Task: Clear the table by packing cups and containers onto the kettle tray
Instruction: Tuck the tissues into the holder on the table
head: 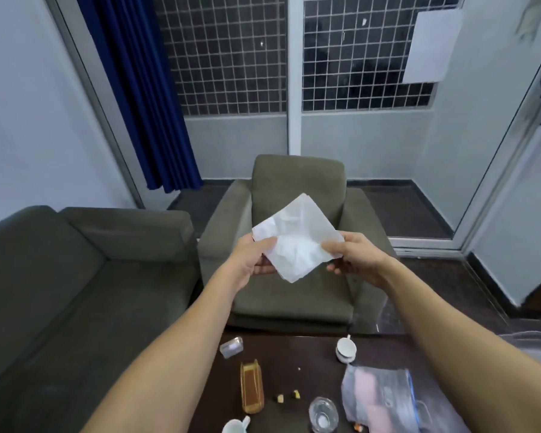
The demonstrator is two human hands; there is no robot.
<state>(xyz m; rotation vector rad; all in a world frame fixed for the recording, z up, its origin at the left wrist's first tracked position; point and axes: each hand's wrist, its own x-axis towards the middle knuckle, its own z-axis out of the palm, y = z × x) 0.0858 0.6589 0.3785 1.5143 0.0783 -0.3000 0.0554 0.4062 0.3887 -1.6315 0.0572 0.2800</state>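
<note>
Two hands are raised well above the table, both gripping one creased white napkin. We log the left hand pinching the napkin's left edge, thumb on top, fingers curled under; the right hand pinches the right edge the same way, thumb over, fingers below. Napkin hangs spread btwn them, one corner pointing down, clear of everything on the table. Task items all sit on the dark tabletop in the lower part of the view, untouched: far white cup near the table's far edge, right of centre; near white cup at the bottom edge of view, partly cut off, handle toward upper right; glass bowl to its right, upright, something white at its bottom; amber container, long and narrow, lying lengthwise left of centre; small clear box beyond it, set at an angle near the far edge. Two yellowish crumbs lie btwn amber container and glass bowl. Clear plastic bag w/ pinkish contents lies flat at right, just beside the far white cup. Beyond the table: olive armchair straight ahead, matching sofa at left, blue curtain and grilled window behind. We cannot tell what the amber container holds.
</note>
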